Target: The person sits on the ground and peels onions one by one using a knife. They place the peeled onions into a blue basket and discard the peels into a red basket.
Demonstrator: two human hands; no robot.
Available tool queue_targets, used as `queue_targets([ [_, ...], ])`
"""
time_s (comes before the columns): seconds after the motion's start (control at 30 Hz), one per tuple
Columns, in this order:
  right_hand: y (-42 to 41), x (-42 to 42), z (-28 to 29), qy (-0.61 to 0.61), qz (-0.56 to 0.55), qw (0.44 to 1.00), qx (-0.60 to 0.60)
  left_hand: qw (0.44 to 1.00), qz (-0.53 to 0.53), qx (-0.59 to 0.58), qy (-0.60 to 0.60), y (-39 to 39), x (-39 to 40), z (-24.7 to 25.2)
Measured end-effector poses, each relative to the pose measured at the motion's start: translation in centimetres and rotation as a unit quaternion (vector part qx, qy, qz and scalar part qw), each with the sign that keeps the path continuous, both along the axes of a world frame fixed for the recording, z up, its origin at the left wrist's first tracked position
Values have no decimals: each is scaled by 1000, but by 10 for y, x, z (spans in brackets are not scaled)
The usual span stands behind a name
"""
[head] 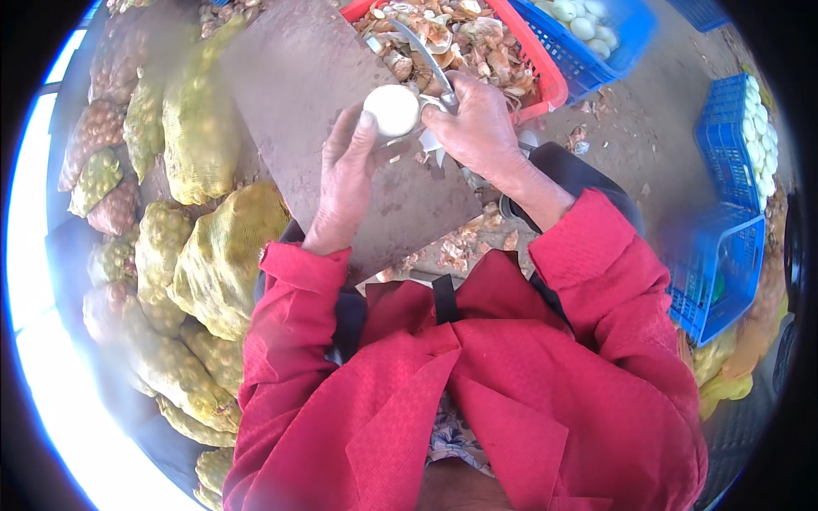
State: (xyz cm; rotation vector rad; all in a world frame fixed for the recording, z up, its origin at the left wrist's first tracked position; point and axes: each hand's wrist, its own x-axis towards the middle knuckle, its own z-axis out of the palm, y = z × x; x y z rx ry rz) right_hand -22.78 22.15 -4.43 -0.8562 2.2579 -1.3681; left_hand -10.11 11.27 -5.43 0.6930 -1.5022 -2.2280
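Note:
My left hand (348,172) holds a peeled white onion (392,110), its thumb resting on the near side of the bulb. Close against the onion's right side is my right hand (476,124), gripping a knife with a curved blade (422,52) that points up and to the left. Pale pieces of onion skin (432,144) hang below the right hand's fingers. Both hands are above a flat board (307,83) lying in front of me. The knife's handle is mostly hidden in my fist.
Beyond the board stands a red crate (551,83) full of onion skins (473,38). Blue crates (578,70) (725,144) with peeled onions are farther right, near another blue crate (716,274). Mesh sacks of onions (223,255) crowd the left. Skins litter the floor (457,249).

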Motion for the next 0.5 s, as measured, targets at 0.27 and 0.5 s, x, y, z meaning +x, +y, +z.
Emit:
queue_targets([
  [0.27,-7,17,-2,134,41,989,35,989,49,-126,-55,8,-3,-4],
  [0.5,-5,10,-2,110,49,993,2,998,16,-64,-25,-7,6,0],
])
